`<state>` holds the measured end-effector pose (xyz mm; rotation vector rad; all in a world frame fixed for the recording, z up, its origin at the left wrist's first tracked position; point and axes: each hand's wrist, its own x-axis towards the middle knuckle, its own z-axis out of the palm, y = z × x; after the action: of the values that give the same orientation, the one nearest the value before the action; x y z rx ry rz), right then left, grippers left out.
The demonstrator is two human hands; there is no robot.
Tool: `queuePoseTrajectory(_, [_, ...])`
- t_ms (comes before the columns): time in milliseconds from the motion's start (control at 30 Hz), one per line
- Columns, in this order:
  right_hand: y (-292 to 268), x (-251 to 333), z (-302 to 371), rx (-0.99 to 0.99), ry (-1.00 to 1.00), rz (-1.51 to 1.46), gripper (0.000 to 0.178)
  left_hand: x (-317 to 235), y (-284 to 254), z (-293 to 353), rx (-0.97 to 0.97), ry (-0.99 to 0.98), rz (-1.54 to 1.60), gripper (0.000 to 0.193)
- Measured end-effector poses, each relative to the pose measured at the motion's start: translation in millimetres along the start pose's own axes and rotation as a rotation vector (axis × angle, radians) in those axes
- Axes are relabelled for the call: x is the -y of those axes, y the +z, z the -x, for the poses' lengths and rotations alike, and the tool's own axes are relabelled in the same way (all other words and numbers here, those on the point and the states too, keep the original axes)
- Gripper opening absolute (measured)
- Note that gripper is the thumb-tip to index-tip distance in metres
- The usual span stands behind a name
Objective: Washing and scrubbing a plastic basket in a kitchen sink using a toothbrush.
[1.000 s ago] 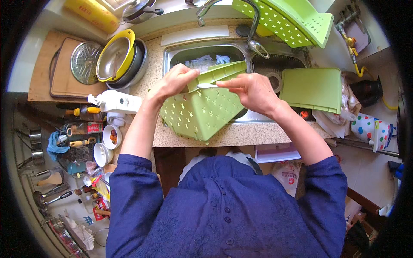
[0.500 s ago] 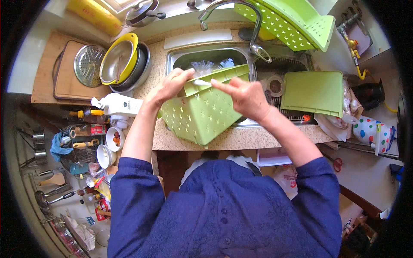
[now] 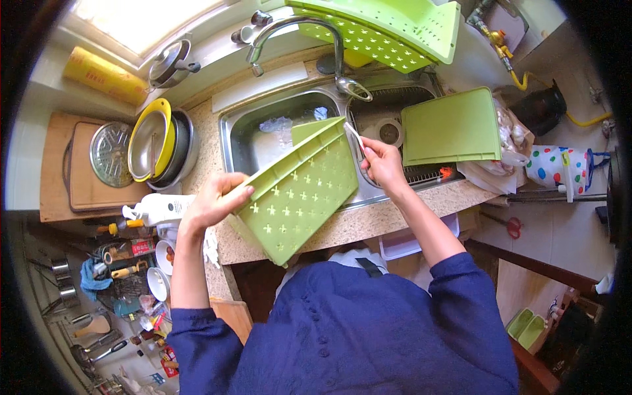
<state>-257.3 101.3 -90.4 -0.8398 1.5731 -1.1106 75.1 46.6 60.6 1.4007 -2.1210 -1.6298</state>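
My left hand (image 3: 220, 201) grips the near-left rim of a green plastic basket (image 3: 299, 204) with star-shaped holes. The basket is tilted, held over the front edge of the counter and the left sink basin (image 3: 240, 135). In my right hand (image 3: 383, 162) is a slim white brush (image 3: 353, 133), like a toothbrush. Its tip is at the basket's far-right rim corner; whether the bristles touch is too small to tell. Crumpled clear plastic (image 3: 276, 124) lies in the left basin.
A chrome faucet (image 3: 337, 49) arches over the sink. A flat green tray (image 3: 451, 128) rests over the right basin, and a green rack (image 3: 395, 39) stands behind. To the left are a white pump bottle (image 3: 161, 208), nested pans (image 3: 150, 145) and a cutting board (image 3: 99, 187).
The basket has turned, its left end now lower and nearer me. My right hand has moved with the brush from mid-rim to the far-right corner. My left hand has come lower and left.
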Motion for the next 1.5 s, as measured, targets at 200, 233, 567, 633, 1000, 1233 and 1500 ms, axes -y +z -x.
queuePoseTrajectory(200, [-2, -13, -23, -0.190, -0.440, 0.703, 0.034, -7, 5, 11, -0.020, -0.020, -0.025, 0.029])
queuePoseTrajectory(233, [-9, -14, -26, -0.186, -0.440, 0.708, 0.034, -8, 5, 9, -0.022, -0.006, -0.050, 0.027])
queuePoseTrajectory(567, [-25, 5, -40, -0.191, -0.603, 0.867, 0.034, 7, 9, 18, -0.053, 0.111, -0.156, 0.025])
queuePoseTrajectory(633, [-20, -4, -23, -0.166, -0.351, 0.447, 0.030, 6, 13, 24, -0.092, 0.095, -0.191, 0.022])
queuePoseTrajectory(1000, [-20, 27, 17, -0.083, -0.268, 0.888, 0.025, -2, 11, 27, -0.041, 0.069, -0.220, 0.017])
queuePoseTrajectory(1233, [-33, 30, 7, -0.062, -0.220, 0.881, 0.021, -6, 10, 33, -0.010, -0.009, -0.292, 0.017])
queuePoseTrajectory(1500, [-28, 4, -13, -0.074, 0.085, -0.010, 0.026, -14, 22, 48, -0.043, 0.076, -0.385, 0.021])
